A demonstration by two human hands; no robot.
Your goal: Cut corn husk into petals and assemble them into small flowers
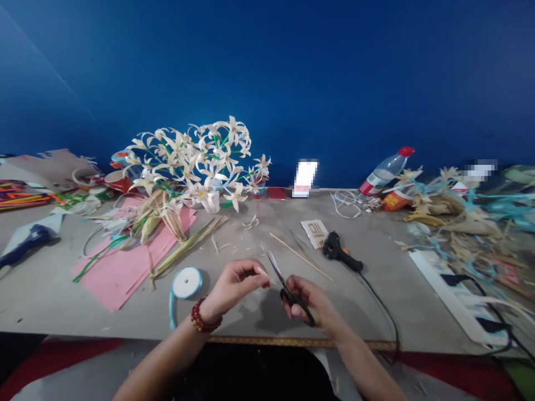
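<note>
My right hand [307, 301] is wrapped round the black handles of a pair of scissors [278, 271], whose blades point up and to the left, slightly parted. To the left of the blades, my left hand [240, 281] pinches a small pale strip [270, 277] that looks like dried husk; most of it is hidden by the fingers. A red bead bracelet circles the left wrist. Beside that wrist lies a spool of light blue ribbon [186, 283] with its loose end hanging toward the table edge. A thin stick [301, 256] rests beyond the scissors.
White husk flowers [209, 161] on green stems stand at the back left, behind pink paper sheets [108, 278]. A black glue gun [340, 252] with its cable lies to the right, near a power strip [449, 298]. Another glue gun [31, 242], dark blue, lies far left. A bottle [387, 170] leans at back.
</note>
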